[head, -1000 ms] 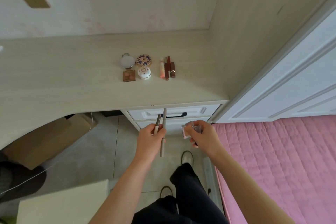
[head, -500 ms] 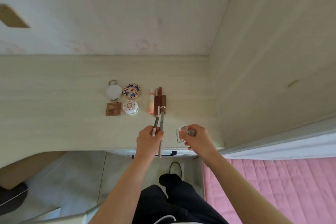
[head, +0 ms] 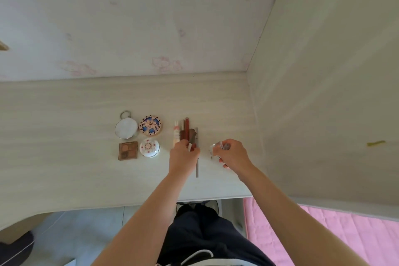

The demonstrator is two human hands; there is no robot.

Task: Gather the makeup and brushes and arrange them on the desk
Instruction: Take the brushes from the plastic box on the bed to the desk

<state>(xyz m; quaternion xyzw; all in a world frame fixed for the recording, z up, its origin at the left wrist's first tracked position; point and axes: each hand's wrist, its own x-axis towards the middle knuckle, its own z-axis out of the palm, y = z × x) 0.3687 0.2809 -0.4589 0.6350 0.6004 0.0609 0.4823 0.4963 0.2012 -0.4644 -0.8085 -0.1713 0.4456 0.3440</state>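
On the pale wood desk [head: 64, 168] lie a round white mirror compact [head: 126, 128], a flower-patterned round compact [head: 150, 125], a brown eyeshadow palette [head: 128, 150] and a small white round pot [head: 149, 147]. To their right several lip tubes [head: 182, 129] lie side by side. My left hand [head: 183, 155] grips two thin pencils [head: 197, 166] just over the tubes' near ends. My right hand [head: 232, 154] pinches a small clear square case [head: 216, 150] above the desk, to the right of the tubes.
A wall runs along the desk's back and a wood side panel [head: 323, 93] closes its right side. A pink quilted bed [head: 345, 237] lies at lower right. My dark trousers and the grey floor [head: 86, 229] show below the desk edge.
Both hands moved forward from in front of the drawers to over the desk. The pencils now reach the lip tubes, and the clear case sits beside them on the right.
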